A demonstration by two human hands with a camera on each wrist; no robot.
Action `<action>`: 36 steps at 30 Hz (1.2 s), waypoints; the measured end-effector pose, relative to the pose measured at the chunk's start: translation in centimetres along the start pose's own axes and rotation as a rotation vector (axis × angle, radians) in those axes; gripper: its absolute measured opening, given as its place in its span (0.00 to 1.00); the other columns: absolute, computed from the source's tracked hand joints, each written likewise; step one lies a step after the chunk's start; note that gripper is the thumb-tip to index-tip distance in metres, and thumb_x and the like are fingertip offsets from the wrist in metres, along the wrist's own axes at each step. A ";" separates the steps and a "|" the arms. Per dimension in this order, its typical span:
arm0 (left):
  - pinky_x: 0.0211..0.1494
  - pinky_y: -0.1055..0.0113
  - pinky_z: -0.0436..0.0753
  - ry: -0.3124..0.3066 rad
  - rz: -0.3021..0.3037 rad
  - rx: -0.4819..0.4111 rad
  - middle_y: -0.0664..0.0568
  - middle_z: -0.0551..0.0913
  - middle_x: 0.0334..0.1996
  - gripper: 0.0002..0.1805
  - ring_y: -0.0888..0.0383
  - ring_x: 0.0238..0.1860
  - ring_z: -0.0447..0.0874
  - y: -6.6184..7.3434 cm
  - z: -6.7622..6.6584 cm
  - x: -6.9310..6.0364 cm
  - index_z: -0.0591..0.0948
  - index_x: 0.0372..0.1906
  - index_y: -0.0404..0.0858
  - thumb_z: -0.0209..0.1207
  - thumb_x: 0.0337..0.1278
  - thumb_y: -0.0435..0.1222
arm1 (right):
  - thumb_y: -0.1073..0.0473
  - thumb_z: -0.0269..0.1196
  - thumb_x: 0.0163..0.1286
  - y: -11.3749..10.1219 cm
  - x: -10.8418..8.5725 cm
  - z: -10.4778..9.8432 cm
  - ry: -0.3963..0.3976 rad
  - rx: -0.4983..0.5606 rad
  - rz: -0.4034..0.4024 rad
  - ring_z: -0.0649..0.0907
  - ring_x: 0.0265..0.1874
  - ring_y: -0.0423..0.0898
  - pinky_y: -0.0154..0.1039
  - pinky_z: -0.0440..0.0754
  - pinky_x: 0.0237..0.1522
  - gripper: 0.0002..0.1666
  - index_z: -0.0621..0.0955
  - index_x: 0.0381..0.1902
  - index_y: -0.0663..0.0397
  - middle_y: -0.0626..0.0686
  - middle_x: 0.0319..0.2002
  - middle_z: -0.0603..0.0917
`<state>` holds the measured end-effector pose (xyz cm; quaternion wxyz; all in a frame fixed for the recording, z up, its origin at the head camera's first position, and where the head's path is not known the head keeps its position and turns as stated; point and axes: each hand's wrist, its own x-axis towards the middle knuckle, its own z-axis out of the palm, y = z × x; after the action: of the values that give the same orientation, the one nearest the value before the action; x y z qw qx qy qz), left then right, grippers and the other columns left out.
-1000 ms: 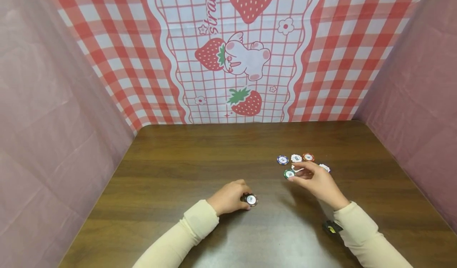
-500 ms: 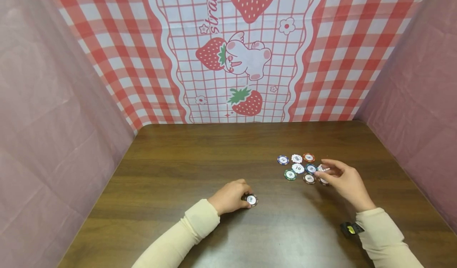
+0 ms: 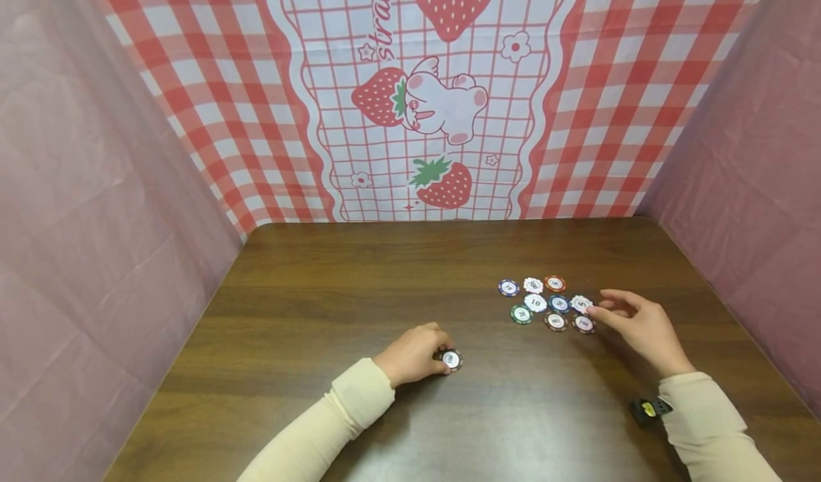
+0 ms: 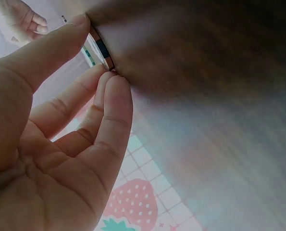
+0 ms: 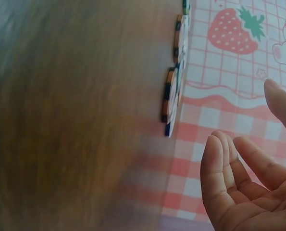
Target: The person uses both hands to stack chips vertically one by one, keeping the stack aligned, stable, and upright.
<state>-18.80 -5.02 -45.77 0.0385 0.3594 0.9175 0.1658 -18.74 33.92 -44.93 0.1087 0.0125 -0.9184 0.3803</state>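
Note:
A dark-edged poker chip with a white centre lies on the table, and my left hand holds its edge between thumb and fingertips. The left wrist view shows this chip edge-on. My right hand hovers at the right end of a group of chips, just beside a white chip. In the right wrist view nothing lies between the right thumb and fingers. Nearest that hand in the front row is a brown-edged chip.
The group on the brown wooden table also has a blue chip, a green chip, a red chip and several others, lying flat. A checked strawberry cloth hangs behind; pink cloth hangs at both sides.
My right hand has moved from the green chip rightward along the group and past the white chip, uncovering chips it hid. The left hand keeps its hold in the same place.

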 end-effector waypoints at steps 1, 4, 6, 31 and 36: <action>0.39 0.76 0.74 0.000 0.000 0.000 0.56 0.82 0.34 0.14 0.67 0.33 0.72 0.0 0.0 0.0 0.85 0.39 0.42 0.72 0.46 0.41 | 0.48 0.68 0.63 0.1 0.0 0.0 -0.005 -0.003 0.007 0.77 0.30 0.22 0.23 0.74 0.30 0.32 0.78 0.57 0.65 0.47 0.36 0.86; 0.39 0.76 0.74 0.001 -0.003 0.001 0.56 0.82 0.35 0.14 0.67 0.33 0.72 0.0 0.0 0.0 0.85 0.39 0.42 0.72 0.46 0.41 | 0.46 0.67 0.64 0.3 0.2 -0.1 -0.034 -0.028 0.029 0.76 0.29 0.22 0.27 0.74 0.29 0.33 0.77 0.58 0.66 0.62 0.41 0.87; 0.39 0.76 0.74 0.000 -0.005 -0.001 0.56 0.82 0.35 0.14 0.67 0.33 0.72 -0.1 0.1 0.1 0.86 0.39 0.42 0.72 0.46 0.41 | 0.45 0.67 0.64 0.5 0.2 -0.2 -0.057 -0.047 0.040 0.76 0.28 0.23 0.28 0.74 0.28 0.34 0.77 0.58 0.66 0.65 0.43 0.86; 0.41 0.77 0.76 0.013 -0.027 -0.099 0.55 0.83 0.34 0.16 0.65 0.35 0.78 -0.6 0.3 0.1 0.87 0.40 0.40 0.75 0.41 0.39 | 0.43 0.68 0.62 1.2 1.0 -0.3 -0.270 -0.212 0.082 0.78 0.34 0.45 0.38 0.75 0.34 0.35 0.80 0.52 0.70 0.59 0.37 0.86; 0.41 0.79 0.75 -0.003 -0.070 -0.154 0.56 0.83 0.33 0.17 0.66 0.34 0.78 -0.9 0.3 0.2 0.87 0.41 0.40 0.75 0.40 0.38 | 0.43 0.69 0.60 1.2 1.1 -0.2 -0.287 -0.217 0.090 0.83 0.40 0.52 0.43 0.77 0.38 0.36 0.81 0.51 0.70 0.62 0.40 0.87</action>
<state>-19.47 -5.38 -46.29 0.0734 0.3232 0.9140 0.2338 -19.93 35.03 -45.37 -0.0398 0.0139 -0.9598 0.2775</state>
